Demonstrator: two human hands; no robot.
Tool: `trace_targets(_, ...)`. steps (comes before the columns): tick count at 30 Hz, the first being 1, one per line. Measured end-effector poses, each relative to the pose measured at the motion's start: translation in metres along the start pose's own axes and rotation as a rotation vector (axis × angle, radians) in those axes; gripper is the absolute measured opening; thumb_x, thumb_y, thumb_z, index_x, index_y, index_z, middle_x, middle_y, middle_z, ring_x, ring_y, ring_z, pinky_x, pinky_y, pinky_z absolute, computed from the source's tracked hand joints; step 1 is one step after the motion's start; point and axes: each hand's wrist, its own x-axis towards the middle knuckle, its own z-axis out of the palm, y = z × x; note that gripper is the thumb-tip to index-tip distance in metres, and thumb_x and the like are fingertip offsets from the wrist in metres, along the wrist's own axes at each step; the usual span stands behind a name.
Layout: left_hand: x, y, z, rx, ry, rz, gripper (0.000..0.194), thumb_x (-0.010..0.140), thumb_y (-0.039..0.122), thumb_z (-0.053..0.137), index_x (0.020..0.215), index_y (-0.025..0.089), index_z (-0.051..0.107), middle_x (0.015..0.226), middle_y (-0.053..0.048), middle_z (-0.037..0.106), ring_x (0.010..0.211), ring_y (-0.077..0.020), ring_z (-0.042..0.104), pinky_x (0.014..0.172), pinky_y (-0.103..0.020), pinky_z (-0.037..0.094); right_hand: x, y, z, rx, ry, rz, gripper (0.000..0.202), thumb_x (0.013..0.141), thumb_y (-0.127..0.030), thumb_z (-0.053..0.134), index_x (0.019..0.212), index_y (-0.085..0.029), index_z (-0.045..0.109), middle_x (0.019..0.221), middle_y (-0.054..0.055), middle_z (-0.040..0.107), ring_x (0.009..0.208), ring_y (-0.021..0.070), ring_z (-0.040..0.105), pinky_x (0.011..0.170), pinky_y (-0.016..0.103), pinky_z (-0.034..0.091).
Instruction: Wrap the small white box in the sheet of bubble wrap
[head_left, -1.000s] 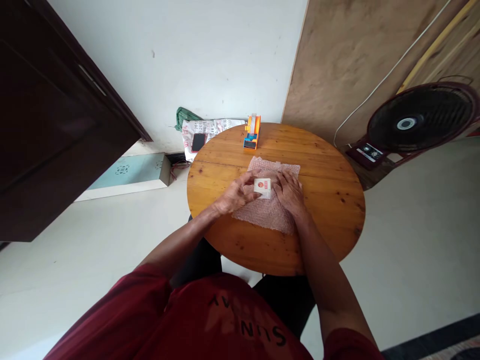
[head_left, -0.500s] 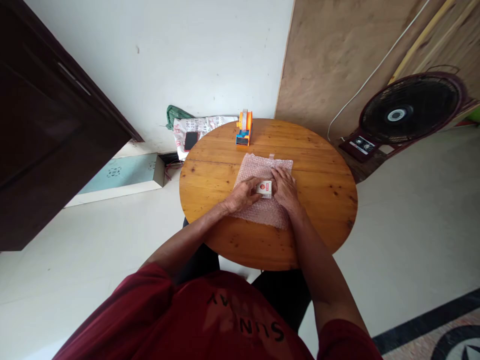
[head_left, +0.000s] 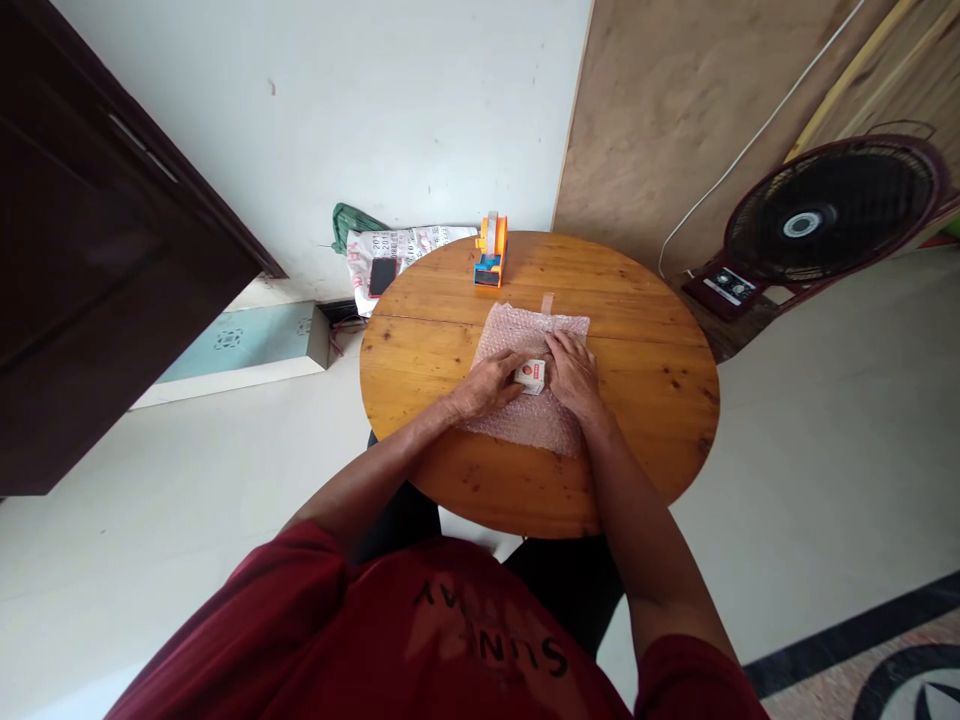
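Observation:
A small white box with red print (head_left: 531, 375) lies on a sheet of pinkish bubble wrap (head_left: 525, 427) on the round wooden table (head_left: 652, 420). My left hand (head_left: 489, 385) is at the box's left side, thumb and fingers closed on its edge. On the right side, my right hand (head_left: 574, 372) rests on the wrap with its fingers spread and pointing away from me, the thumb side close to the box. A short strip of tape (head_left: 548, 303) sticks out at the wrap's far edge.
An orange and blue tape dispenser (head_left: 491, 252) stands near the table's far edge. Behind the table's left side, a dark phone (head_left: 383, 276) lies on a printed white bag (head_left: 361, 258). A fan (head_left: 810, 225) stands to the right, and a dark door (head_left: 112, 230) is at the left.
The box is tilted slightly differently between my hands, which have hardly moved. The whole view has shifted a little.

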Motion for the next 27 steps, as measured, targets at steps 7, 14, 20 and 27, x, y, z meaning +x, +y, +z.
trace_targets(7,-0.029,0.011,-0.011,0.077,0.109,0.012,0.069,0.087,0.027,0.063,0.151,0.014,0.038,0.144,-0.018,0.047,0.133,-0.0294,0.049,0.111,-0.043,0.044,0.000,0.000,0.000,-0.013,-0.012,0.001,0.053,0.102,-0.031,0.030,0.150,-0.014,0.045,0.160,0.012,0.040,0.149,0.0302,0.031,0.118,0.048,0.029)
trace_targets(14,-0.080,0.038,-0.016,0.311,-0.091,0.210,0.032,0.091,0.037,0.064,0.117,0.018,0.066,0.119,-0.011,0.065,0.120,-0.0296,0.053,0.109,-0.048,0.037,0.002,0.001,0.000,0.010,-0.003,-0.008,0.054,0.103,-0.034,0.029,0.149,-0.013,0.046,0.159,0.013,0.042,0.148,0.0313,0.032,0.118,0.047,0.029)
trace_targets(20,-0.070,0.044,0.004,0.447,-0.103,0.176,0.020,0.096,0.023,0.050,0.088,0.019,0.068,0.099,-0.008,0.067,0.099,-0.0228,0.056,0.101,-0.043,0.037,-0.001,0.002,-0.001,0.036,0.016,-0.012,0.052,0.100,-0.032,0.034,0.147,-0.014,0.049,0.157,0.015,0.043,0.147,0.0314,0.035,0.116,0.051,0.031)
trace_targets(27,-0.068,0.040,0.006,0.444,-0.076,0.169,0.021,0.096,0.026,0.052,0.085,0.018,0.068,0.097,-0.007,0.067,0.096,-0.0213,0.056,0.092,-0.038,0.040,0.000,0.003,-0.010,0.122,0.127,-0.107,0.044,0.096,-0.027,0.041,0.132,-0.016,0.063,0.149,0.012,0.054,0.140,0.0270,0.044,0.116,0.044,0.035)
